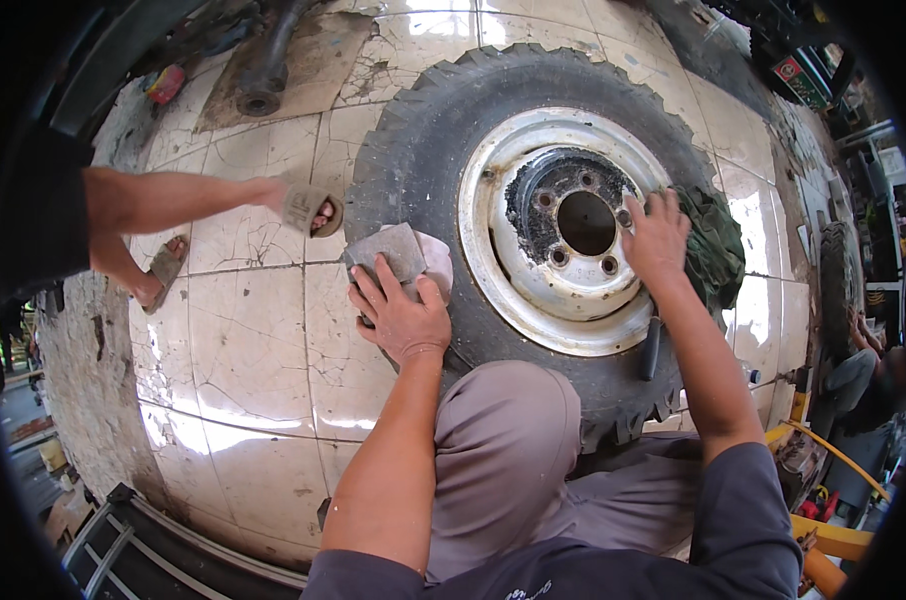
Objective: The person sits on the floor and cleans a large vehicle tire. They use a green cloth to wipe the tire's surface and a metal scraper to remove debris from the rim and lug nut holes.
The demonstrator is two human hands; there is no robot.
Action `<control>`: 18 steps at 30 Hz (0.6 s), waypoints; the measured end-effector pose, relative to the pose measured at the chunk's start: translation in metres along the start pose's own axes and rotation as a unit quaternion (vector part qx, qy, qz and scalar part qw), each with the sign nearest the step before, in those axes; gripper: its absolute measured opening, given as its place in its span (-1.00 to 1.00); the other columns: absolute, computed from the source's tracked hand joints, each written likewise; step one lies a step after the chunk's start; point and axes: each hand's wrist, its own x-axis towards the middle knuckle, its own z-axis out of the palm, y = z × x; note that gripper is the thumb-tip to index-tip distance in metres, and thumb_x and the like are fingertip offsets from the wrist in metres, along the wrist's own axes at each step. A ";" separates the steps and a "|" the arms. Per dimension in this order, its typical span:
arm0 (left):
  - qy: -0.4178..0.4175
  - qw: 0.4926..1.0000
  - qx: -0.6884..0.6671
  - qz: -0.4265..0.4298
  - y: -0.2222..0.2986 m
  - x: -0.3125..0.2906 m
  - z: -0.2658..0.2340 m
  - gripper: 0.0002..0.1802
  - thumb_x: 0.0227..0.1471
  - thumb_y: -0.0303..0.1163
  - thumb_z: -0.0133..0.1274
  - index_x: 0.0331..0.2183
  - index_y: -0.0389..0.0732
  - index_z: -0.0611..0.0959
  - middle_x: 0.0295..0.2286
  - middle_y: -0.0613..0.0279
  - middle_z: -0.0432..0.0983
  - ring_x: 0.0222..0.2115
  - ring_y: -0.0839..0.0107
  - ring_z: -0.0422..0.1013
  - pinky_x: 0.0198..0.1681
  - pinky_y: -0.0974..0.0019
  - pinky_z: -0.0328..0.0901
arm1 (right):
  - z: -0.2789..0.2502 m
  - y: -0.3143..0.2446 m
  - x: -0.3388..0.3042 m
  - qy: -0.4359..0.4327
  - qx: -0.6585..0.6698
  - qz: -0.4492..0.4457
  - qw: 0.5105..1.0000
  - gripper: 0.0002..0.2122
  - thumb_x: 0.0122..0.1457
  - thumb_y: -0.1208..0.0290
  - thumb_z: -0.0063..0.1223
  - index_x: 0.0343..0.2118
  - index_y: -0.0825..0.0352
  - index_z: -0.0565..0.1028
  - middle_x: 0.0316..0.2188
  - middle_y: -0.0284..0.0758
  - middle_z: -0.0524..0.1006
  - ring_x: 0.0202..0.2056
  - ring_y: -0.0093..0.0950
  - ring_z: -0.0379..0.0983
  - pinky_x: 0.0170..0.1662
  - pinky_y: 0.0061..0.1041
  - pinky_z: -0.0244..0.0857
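A large black tyre lies flat on the tiles around a worn, silvery wheel rim with a dark bolt-hole centre. At the tyre's left edge, my left hand has its fingers spread over a grey square sheet, which looks like sandpaper. A whitish-pink piece shows beneath that sheet. My right hand reaches across the rim's right side, fingers apart near the bolt holes. Beside it, a crumpled dark green cloth drapes over the tyre. A black-handled tool rests on the tyre below my right hand.
Another person's sandalled foot stands close to the tyre's left side. A metal shaft part lies on a brown board at the upper left. Yellow metal framing is at lower right, with another person beyond.
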 end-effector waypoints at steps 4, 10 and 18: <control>-0.004 1.000 -0.006 0.008 0.008 -0.003 0.002 -0.24 0.10 0.05 -0.18 0.29 0.04 0.17 0.33 0.07 -0.12 0.34 0.05 -0.20 0.22 -0.35 -0.16 | 0.014 0.066 -0.024 -0.135 0.023 0.067 0.988 -0.46 0.04 0.46 0.13 0.15 0.10 0.35 0.07 -0.13 0.41 0.12 -0.11 0.29 0.05 -0.08 0.25; 0.005 1.000 0.001 0.000 -0.001 0.000 -0.002 -0.25 0.10 0.05 -0.17 0.28 0.04 0.19 0.33 0.06 -0.10 0.34 0.04 -0.19 0.23 -0.33 -0.15 | -0.027 0.048 -0.013 -0.057 0.223 -0.042 0.972 -0.64 0.03 0.63 -0.04 -0.06 0.28 0.38 -0.36 0.06 0.53 -0.25 0.04 0.48 -0.13 -0.06 0.33; -0.013 1.000 -0.011 0.003 0.007 -0.003 -0.002 -0.24 0.10 0.05 -0.18 0.29 0.03 0.17 0.33 0.06 -0.13 0.34 0.02 -0.20 0.23 -0.33 -0.16 | 0.036 -0.030 -0.064 -0.118 0.187 -0.220 0.950 -0.83 -0.05 0.59 -0.03 -0.39 0.29 0.56 -0.33 -0.22 0.51 -0.22 -0.19 0.44 -0.12 -0.26 0.37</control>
